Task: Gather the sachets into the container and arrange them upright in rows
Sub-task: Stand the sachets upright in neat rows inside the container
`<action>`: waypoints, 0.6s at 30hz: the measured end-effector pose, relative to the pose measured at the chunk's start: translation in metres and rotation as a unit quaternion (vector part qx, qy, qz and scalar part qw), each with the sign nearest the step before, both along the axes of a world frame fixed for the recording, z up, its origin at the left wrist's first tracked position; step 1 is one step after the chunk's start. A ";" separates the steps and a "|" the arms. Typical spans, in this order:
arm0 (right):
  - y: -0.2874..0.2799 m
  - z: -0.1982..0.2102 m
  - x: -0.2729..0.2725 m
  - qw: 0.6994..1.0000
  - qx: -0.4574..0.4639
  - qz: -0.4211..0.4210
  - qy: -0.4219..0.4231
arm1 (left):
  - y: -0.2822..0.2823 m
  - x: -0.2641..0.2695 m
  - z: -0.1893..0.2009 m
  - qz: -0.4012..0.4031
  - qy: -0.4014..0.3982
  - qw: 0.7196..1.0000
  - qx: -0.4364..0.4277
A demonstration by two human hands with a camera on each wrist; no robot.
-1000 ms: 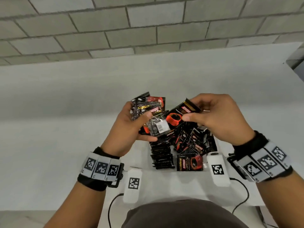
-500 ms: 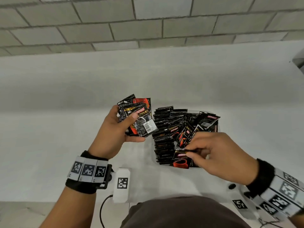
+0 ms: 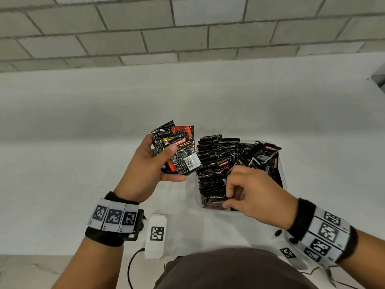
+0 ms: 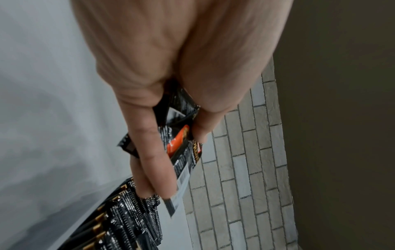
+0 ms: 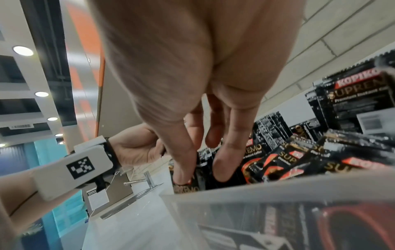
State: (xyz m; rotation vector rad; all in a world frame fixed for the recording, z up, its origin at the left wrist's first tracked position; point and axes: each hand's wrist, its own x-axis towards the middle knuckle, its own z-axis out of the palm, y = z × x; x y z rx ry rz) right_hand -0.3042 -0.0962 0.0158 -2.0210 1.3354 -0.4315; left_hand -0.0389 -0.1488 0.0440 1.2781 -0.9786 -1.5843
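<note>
A clear plastic container (image 3: 281, 174) (image 5: 278, 211) sits on the white table. A row of black sachets (image 3: 214, 159) stands upright along its left side, and loose sachets (image 3: 262, 157) lie tilted on its right side. My left hand (image 3: 166, 155) (image 4: 181, 148) grips a fanned bundle of sachets (image 3: 183, 157) (image 4: 181, 162) just left of the container. At the near end of the row, my right hand (image 3: 228, 202) (image 5: 200, 170) pinches one sachet (image 3: 214, 202) (image 5: 186, 187) inside the container.
The white table (image 3: 83, 163) runs back to a grey brick wall (image 3: 187, 28). A white tagged block (image 3: 156, 234) with a cable lies near the front edge by my left wrist. Another block (image 3: 288, 253) lies by my right wrist.
My right hand took a sachet from the left hand's bundle, carried it down and now holds it at the near end of the row. The left hand drifted slightly left.
</note>
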 end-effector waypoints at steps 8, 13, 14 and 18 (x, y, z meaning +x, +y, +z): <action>-0.011 -0.004 0.011 0.988 0.116 -0.030 -0.097 | -0.002 0.005 -0.002 0.011 0.008 1.000 0.001; -0.016 -0.006 0.001 0.983 0.154 -0.037 -0.092 | -0.001 0.010 -0.005 0.018 0.010 1.000 0.006; -0.017 -0.007 0.002 0.984 0.154 -0.032 -0.087 | -0.001 0.010 -0.006 0.018 0.010 1.000 0.007; -0.025 -0.007 0.013 0.987 0.149 -0.014 -0.065 | -0.002 0.007 -0.008 0.014 0.008 1.000 0.011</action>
